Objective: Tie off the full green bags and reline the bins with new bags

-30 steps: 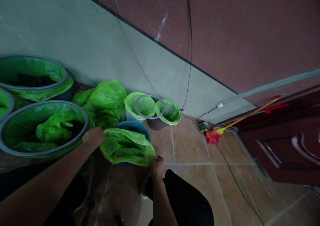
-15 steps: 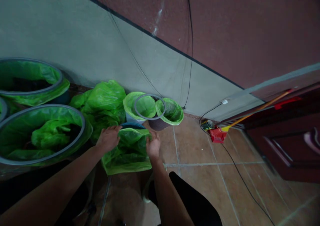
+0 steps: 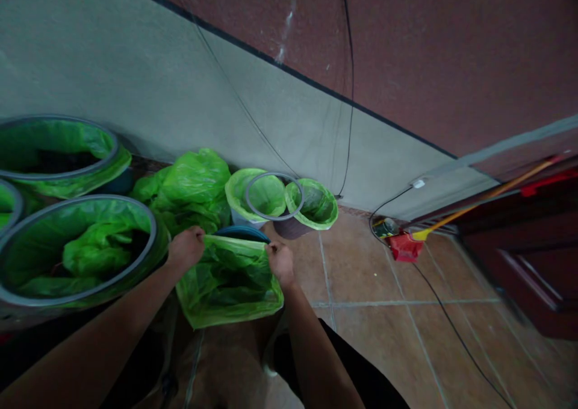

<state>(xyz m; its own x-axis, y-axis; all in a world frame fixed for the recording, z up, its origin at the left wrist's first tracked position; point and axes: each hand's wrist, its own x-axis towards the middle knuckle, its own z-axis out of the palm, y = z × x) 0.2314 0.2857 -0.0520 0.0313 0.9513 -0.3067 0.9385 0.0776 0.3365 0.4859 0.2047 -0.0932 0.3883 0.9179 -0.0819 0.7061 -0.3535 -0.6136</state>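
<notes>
Over a blue bin (image 3: 241,233), both hands (image 3: 186,246) (image 3: 280,263) hold a green plastic bag (image 3: 228,285).

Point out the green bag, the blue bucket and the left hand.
Green bag (image 3: 228,291): head view, middle of the bag.
Blue bucket (image 3: 241,233): head view, rim.
Left hand (image 3: 186,247): head view, back of the hand.

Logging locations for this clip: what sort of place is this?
Probably an indoor utility corridor or storeroom corner: bins lined with green plastic bags stand against a painted wall, on a tiled floor, near a dark red door.
</notes>
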